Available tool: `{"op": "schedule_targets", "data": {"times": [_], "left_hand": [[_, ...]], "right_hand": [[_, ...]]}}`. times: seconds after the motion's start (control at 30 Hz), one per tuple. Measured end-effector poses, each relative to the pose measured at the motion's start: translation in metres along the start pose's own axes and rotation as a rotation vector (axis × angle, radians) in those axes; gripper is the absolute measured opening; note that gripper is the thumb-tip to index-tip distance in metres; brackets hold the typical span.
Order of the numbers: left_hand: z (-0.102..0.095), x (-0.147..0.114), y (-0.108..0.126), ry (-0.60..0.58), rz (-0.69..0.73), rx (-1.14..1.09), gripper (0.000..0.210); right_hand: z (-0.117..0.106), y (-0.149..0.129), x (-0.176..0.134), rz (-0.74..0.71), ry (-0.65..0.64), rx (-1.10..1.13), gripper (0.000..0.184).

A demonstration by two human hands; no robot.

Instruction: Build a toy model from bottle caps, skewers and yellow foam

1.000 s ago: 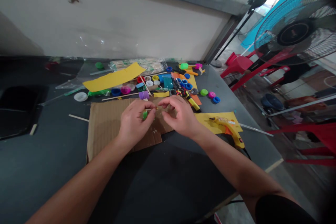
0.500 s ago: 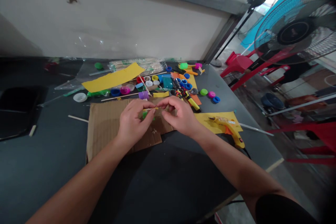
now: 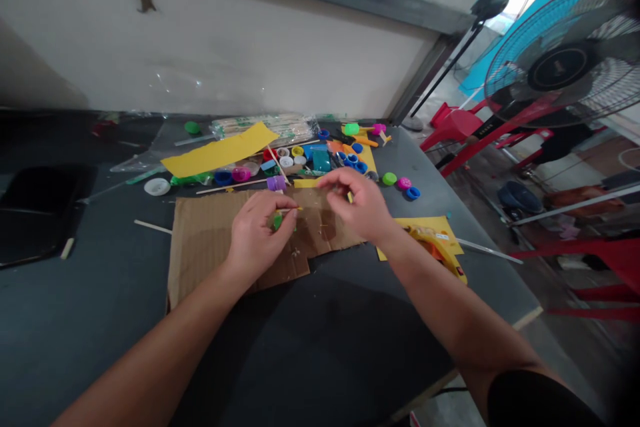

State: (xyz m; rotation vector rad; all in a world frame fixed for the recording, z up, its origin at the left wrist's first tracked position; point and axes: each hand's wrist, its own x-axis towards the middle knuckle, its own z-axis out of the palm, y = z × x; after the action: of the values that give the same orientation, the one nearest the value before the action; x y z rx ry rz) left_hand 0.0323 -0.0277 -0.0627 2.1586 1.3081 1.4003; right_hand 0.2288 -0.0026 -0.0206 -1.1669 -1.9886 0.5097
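Note:
My left hand (image 3: 256,230) pinches a small thin stick with a yellow tip (image 3: 299,208) between thumb and forefinger. Just below those fingers shows a bright green piece (image 3: 278,221), partly hidden by the hand. Both are over a flat sheet of brown cardboard (image 3: 200,233). To the right, my right hand (image 3: 361,205) hovers above the cardboard's right end, its fingers curved and apart with nothing visible in them. Behind its fingertips lies a small yellow strip (image 3: 305,183), and a purple cap (image 3: 275,183) stands beside that strip.
Bottle caps, including a white one (image 3: 286,161), lie along the back with a long yellow sheet (image 3: 220,150) and bagged sticks (image 3: 265,125). My right forearm partly covers a yellow glue gun (image 3: 450,260). A black tray-like object (image 3: 30,213) is at left; a fan (image 3: 560,67) stands right.
My right hand has drawn away from the stick, rightward and slightly up, and its fingers have parted. The left hand keeps its pinch. The view has shifted a little.

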Motion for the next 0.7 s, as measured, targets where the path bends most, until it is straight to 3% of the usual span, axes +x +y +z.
{"op": "schedule_targets", "data": {"times": [0.1,0.27,0.37,0.57,0.7], "left_hand": [[0.000,0.000,0.001,-0.003,0.022,-0.008,0.006],[-0.002,-0.001,0.003,0.020,0.032,0.019,0.006],[-0.002,-0.001,0.003,0.032,0.028,0.022,0.006],[-0.001,-0.002,0.002,0.032,0.021,0.011,0.006],[-0.001,-0.002,0.001,0.023,0.018,0.008,0.005]], "right_hand": [[-0.008,0.020,0.020,-0.022,0.046,-0.234,0.020],[0.019,0.039,0.041,-0.175,-0.276,-0.635,0.013],[0.041,0.040,0.044,-0.260,-0.361,-0.756,0.016],[0.050,0.041,0.057,-0.279,-0.400,-0.781,0.017],[0.032,0.028,0.050,-0.040,-0.205,-0.609,0.015]]}}
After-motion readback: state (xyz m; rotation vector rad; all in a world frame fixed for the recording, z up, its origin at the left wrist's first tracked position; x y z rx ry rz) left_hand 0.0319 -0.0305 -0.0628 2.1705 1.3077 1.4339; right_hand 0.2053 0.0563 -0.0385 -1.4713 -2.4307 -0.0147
